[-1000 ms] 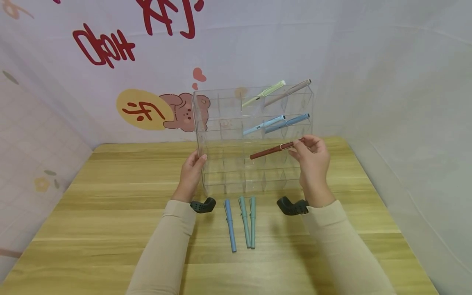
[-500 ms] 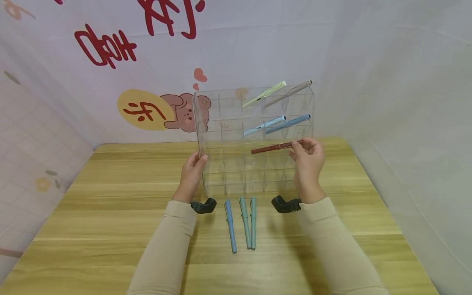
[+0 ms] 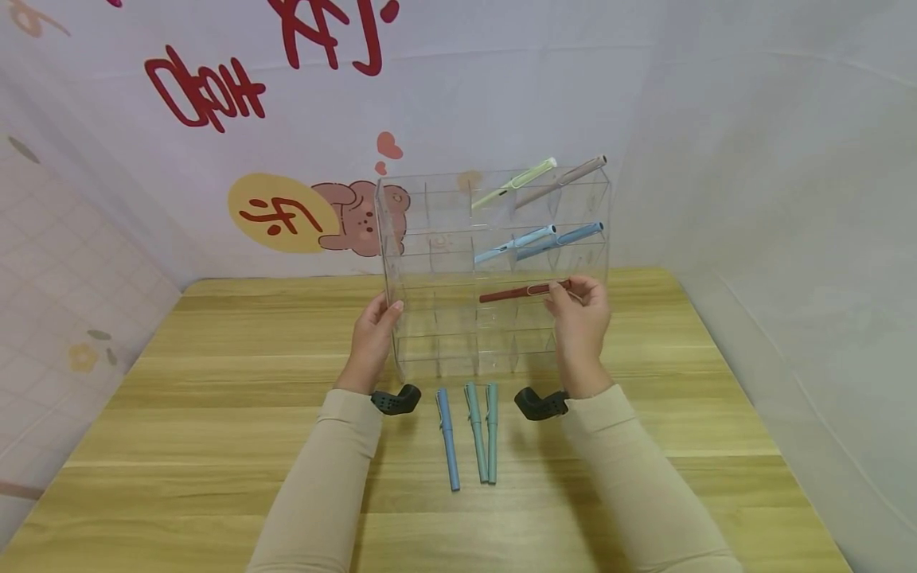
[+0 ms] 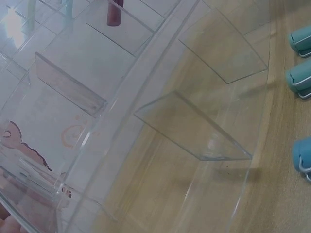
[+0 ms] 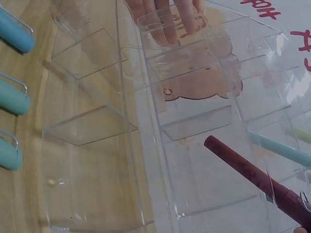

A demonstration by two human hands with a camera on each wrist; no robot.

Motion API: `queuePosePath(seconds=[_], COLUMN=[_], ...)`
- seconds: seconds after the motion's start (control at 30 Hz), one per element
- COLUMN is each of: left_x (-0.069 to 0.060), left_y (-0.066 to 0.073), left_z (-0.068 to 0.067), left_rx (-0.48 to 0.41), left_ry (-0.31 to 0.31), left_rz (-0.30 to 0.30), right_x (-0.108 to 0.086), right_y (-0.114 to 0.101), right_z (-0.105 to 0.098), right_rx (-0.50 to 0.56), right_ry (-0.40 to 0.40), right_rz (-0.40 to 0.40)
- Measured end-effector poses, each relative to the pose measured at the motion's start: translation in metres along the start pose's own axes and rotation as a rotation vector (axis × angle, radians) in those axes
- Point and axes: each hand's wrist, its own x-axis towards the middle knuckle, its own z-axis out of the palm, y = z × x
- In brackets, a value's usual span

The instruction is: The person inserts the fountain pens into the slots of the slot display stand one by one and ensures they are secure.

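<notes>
Slim dark red pen with a metal clip (image 3: 507, 294) is lying near-level at the third row of the clear acrylic grid rack (image 3: 388, 259), its long axis running leftward from the grip, free end dipping slightly. Can't tell if that tip is inside a compartment. The right hand (image 3: 582, 322) is pinching the clip end, so it's the nearer one; the left hand (image 3: 370, 334) is gripping the rack's left side. A slim blue pen (image 3: 448, 438) and two slim teal pens (image 3: 492, 438) are lying on the wood-grain table (image 3: 215, 446) in front.
</notes>
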Motion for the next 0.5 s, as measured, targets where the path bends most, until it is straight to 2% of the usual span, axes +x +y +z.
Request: queuePosePath(seconds=[0.5], left_x=[-0.0011], left_y=[0.0003], left_z=[0.0], left_rx=[-0.004], left_ry=[-0.001], left_rz=[0.01], right_x=[-0.0024], right_y=[0.0106], right_z=[0.0052], right_rx=[-0.038], right_ry=[-0.055], right_rz=[-0.067])
